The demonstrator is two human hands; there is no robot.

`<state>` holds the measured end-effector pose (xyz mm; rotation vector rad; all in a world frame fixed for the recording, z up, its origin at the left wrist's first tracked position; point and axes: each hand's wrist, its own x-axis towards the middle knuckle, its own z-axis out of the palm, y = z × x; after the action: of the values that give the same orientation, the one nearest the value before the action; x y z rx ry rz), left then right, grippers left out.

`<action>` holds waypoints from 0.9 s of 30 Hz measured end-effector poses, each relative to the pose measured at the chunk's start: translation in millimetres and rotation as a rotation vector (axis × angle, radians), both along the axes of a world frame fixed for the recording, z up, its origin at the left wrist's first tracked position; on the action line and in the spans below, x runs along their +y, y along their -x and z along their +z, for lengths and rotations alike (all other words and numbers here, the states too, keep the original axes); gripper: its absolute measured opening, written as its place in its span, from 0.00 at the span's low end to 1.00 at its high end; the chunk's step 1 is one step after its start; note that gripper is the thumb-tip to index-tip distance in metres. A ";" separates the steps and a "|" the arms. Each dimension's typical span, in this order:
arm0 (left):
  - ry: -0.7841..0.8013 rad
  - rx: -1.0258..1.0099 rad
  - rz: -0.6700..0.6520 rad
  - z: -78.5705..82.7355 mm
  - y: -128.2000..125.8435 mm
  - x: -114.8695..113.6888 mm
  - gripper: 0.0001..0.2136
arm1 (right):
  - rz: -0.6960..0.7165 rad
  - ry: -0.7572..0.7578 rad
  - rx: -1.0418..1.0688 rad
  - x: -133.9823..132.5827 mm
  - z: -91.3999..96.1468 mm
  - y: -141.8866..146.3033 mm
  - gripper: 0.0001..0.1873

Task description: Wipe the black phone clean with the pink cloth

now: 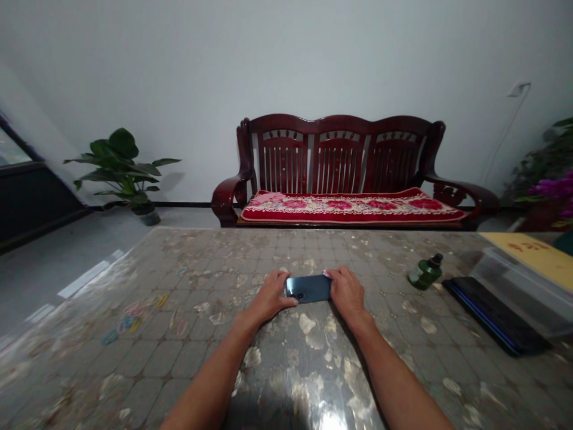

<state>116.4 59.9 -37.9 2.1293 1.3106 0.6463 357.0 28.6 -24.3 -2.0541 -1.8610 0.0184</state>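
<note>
A dark blue smartphone (313, 289) lies sideways between my hands at the middle of the table, its glossy back and camera turned toward me. The fingers and thumb of my left hand (271, 295) close around its left end. At the other end, my right hand (347, 292) grips the phone with curled fingers. A small pale pink bit shows at the right fingertips; I cannot tell whether it is a nail or a scrap of something. The phone's far side is hidden.
Colourful rubber bands (129, 319) are scattered at left on the patterned tablecloth (286, 358). To the right are a green spray bottle (425, 273), a black-and-blue flat case (495, 313) and a clear plastic box (514, 286) under a yellow pad (537, 254). Behind stands a wooden bench (340, 155).
</note>
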 end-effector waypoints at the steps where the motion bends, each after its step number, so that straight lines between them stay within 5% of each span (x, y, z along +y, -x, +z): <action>1: -0.003 0.022 0.000 -0.3 -0.8 0.5 0.30 | -0.005 0.000 0.018 0.6 -0.7 0.1 0.19; 19: -0.076 0.190 0.032 10.1 -8.5 -7.2 0.24 | -0.046 -0.117 0.428 12.5 -6.6 -11.7 0.17; 27: -0.073 -0.029 0.042 6.6 -16.2 -22.1 0.27 | 0.026 -0.259 0.388 10.2 1.5 -18.0 0.17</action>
<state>132.6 37.8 -31.2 2.1467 1.3386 0.7503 375.1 38.8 -22.8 -1.7087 -1.5616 0.1616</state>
